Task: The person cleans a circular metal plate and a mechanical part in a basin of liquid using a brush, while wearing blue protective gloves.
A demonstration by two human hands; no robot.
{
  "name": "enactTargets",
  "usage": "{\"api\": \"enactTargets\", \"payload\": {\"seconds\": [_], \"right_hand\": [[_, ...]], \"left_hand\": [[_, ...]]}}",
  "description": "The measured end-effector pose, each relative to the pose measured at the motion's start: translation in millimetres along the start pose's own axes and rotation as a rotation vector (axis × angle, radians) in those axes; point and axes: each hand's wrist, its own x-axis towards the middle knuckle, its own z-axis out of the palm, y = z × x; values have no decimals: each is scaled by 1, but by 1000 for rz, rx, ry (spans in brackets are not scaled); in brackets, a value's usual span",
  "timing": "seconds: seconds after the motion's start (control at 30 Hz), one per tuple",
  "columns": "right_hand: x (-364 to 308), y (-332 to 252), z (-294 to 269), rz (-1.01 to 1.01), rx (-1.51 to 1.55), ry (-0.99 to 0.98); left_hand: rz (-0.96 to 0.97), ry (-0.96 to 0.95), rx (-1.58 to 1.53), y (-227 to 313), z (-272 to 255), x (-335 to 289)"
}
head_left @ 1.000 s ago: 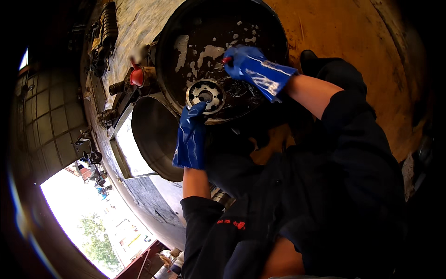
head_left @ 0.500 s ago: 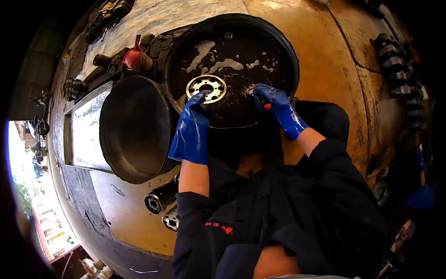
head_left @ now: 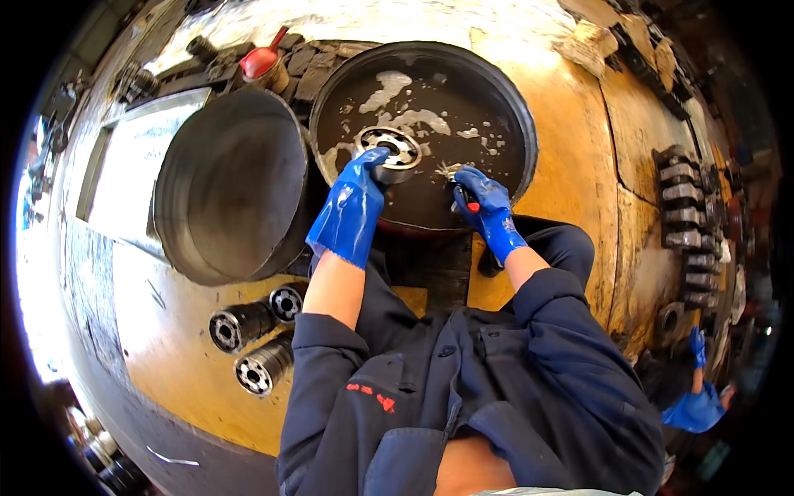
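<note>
My left hand (head_left: 357, 198), in a long blue rubber glove, is closed on a round metal cylinder (head_left: 399, 175). The ringed end of this cylinder, with several holes around a larger centre hole, faces up, tilted, and part of its side shows. It is over the dark liquid in a wide round tub (head_left: 530, 132), where pale foam floats. To its right, my gloved right hand (head_left: 486, 197) is closed on a brush (head_left: 451, 172) with pale bristles and a red spot on the handle. The bristles are apart from the cylinder, close to the liquid.
A second large round tub (head_left: 223, 190) stands at the left. Several similar metal cylinders (head_left: 241, 326) lie on the floor by my left arm. A red scoop (head_left: 261, 60) rests beyond. Crankshafts (head_left: 683, 197) line the right; another person's blue-gloved hand (head_left: 698, 345) shows there.
The cylinder in my left hand has tilted, so its side now shows below the ringed end. The brush stays in my right hand. The whole view has shifted and brightened.
</note>
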Motion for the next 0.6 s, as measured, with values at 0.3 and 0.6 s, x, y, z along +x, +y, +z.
{"api": "enactTargets", "payload": {"seconds": [0.3,0.6], "right_hand": [[8,-8,1,6,12,-51],[2,-4,7,43,171,-261]], "left_hand": [[542,-172,899,8,-29,-2],[1036,-204,1446,-9,-41,-7]]}}
